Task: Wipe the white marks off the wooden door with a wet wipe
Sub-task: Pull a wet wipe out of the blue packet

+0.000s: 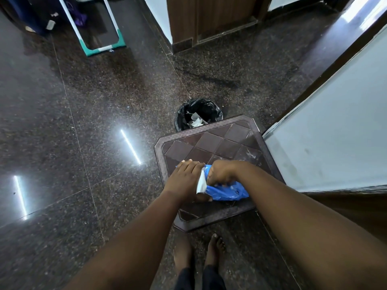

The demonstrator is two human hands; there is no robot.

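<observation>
A blue wet-wipe pack [227,191] lies on a low brown stool [222,146] in front of me. My left hand [185,180] presses on the pack's left end, with a white wipe [202,182] sticking up along its fingers. My right hand [222,172] is closed on the top of the pack beside the wipe. Which hand grips the wipe itself is hard to tell. A wooden door [213,15] stands at the far end of the floor, too far off to show marks.
A small bin lined with a black bag [198,116], holding crumpled white paper, stands just behind the stool. A pale wall panel [335,139] runs along the right. A teal-framed rack [98,26] leans at the far left. My bare feet [199,252] stand on dark polished granite.
</observation>
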